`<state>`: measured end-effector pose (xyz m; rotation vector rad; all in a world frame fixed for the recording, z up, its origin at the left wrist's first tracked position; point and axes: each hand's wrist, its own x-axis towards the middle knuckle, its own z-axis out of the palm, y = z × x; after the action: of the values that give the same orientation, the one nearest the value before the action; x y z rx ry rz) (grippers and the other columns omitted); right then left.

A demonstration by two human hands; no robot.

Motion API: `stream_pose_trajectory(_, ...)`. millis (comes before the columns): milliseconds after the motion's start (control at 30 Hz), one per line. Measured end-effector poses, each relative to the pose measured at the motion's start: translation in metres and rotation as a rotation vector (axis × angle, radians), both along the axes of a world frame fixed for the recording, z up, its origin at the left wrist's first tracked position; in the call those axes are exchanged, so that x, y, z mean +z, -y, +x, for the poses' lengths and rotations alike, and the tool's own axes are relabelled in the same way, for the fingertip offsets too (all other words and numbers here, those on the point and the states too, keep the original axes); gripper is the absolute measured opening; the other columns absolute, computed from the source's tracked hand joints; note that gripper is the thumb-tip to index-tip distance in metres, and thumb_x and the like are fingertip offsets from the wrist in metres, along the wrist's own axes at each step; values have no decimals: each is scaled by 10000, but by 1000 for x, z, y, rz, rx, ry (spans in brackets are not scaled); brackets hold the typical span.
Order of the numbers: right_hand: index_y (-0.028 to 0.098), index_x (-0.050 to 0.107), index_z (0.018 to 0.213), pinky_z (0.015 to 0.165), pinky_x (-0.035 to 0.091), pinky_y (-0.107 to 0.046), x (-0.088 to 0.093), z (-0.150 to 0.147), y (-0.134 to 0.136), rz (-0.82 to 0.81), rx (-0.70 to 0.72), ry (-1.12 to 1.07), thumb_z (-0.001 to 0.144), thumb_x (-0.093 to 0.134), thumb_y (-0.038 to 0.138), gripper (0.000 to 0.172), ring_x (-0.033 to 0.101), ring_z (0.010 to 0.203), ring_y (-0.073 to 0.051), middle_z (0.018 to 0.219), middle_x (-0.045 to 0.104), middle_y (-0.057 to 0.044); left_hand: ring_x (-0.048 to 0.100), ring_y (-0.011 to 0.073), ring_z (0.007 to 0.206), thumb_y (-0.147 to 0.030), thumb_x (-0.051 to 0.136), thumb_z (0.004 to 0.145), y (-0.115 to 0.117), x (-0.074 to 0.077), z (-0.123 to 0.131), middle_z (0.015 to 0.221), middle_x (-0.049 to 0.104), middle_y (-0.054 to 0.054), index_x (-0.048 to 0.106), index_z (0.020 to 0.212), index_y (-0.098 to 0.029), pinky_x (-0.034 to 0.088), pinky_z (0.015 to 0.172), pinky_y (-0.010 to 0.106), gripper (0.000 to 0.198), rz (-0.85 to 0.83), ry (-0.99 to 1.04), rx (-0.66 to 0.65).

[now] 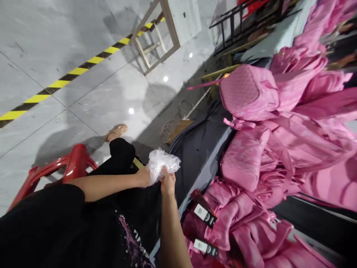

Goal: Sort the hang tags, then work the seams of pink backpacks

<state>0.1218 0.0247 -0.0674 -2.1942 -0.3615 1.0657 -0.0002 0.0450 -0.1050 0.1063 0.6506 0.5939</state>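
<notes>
A crumpled clear plastic bag is bunched up between my two hands, above the dark edge of the work surface. My left hand reaches in from the left and is closed on the bag, its fingers mostly covered by the plastic. From below comes my right hand, pinching the near side of the bag with thumb and fingers. To the right lies a heap of pink bags with straps. Two tags, one a black and white hang tag, rest on the nearest pink fabric.
A red plastic stool stands at my left. Yellow and black tape crosses the grey floor beyond a wooden frame stool. Loose wire lies beside the dark work surface. A black metal rack is farther back.
</notes>
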Motion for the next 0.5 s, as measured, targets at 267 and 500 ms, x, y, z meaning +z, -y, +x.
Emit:
stream_pose_trajectory(267,149,623,1180,773,592,-332,-117,137,-158,-142,59,116,980,604,395,318,664,899,-156,1107,669,-64,671,255,1148,-569,368,982,-63,-103,-10,1364,624,182,515,1345,-123,546,922,387,593,-217,-286,65)
stream_pose_trajectory(500,152,626,1208,848,600,-388,-260,222,-210,-302,280,-94,960,642,363,326,670,990,-190,1172,663,-77,692,296,1014,-282,653,789,-126,-194,127,1116,728,155,673,1183,-126,490,1006,443,424,22,-531,-217)
